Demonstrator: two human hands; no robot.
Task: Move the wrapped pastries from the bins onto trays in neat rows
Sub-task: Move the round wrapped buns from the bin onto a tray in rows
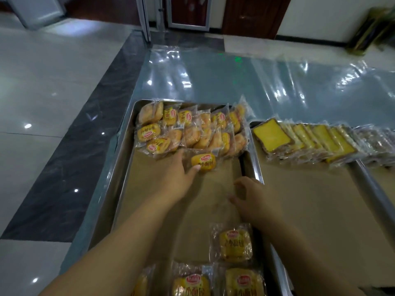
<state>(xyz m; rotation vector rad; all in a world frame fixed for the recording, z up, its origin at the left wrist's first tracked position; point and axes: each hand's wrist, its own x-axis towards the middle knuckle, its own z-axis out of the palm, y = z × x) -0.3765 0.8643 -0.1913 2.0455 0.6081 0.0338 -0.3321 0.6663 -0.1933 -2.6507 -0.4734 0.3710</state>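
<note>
The left hand's [177, 180] thumb [195, 167] rests on the near edge of a single wrapped bun [204, 161], and its fingers are stretched past the left side of the wrapper. I cannot tell whether they pinch the wrapper or only nudge it. The right hand [255, 199] hovers just right of it, loosely curled and holding nothing.

The bun lies on the brown paper [154, 189] lining the steel tray [123, 133], right in front of the packed rows of buns [192, 127] along the far edge. It looks like the start of a new row. The next move, I'd judge, is squaring it against that row and then fetching from the loose buns [235, 245] by the near edge.
</note>
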